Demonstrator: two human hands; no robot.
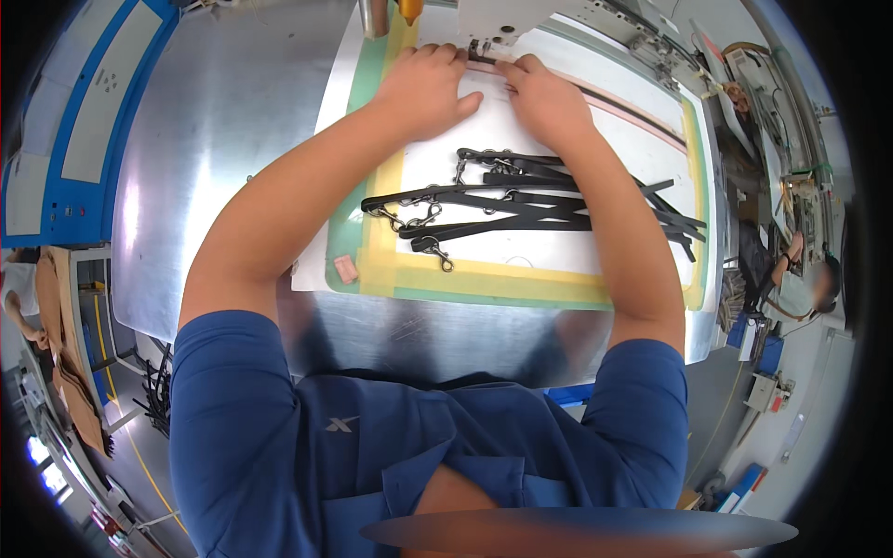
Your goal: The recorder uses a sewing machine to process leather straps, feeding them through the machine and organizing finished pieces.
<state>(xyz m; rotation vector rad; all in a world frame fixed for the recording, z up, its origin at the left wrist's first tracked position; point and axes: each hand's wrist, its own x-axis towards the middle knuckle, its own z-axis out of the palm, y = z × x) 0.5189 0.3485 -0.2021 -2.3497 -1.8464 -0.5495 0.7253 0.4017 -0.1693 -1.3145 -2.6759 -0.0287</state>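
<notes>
As the left hand (423,88), thumb wide, and right hand (549,100), grip unclear, flank the strap (485,60) at twelve o'clock, seemingly to steady it, more straps (535,199) lie at one, likely for reach.

The worktable (214,121) had a brushed-looking, reflective metal top, its sheen broken by scratches along the near edge. On it, the white panel (558,249) looked smooth and flat, its plastic-like face bordered by yellow tape (521,282) with a thin, slightly glossy film. The black straps (544,198) were smooth with a faint sheen; whether leather or coated webbing could not be told. Their snap hooks (445,259) were shiny, silvery metal. The sewing machine head (502,11) showed a smooth, pale painted finish. The navy polo shirt (233,391) was soft, matt cloth, and the cabinet (74,200) wore smooth blue paint.
</notes>
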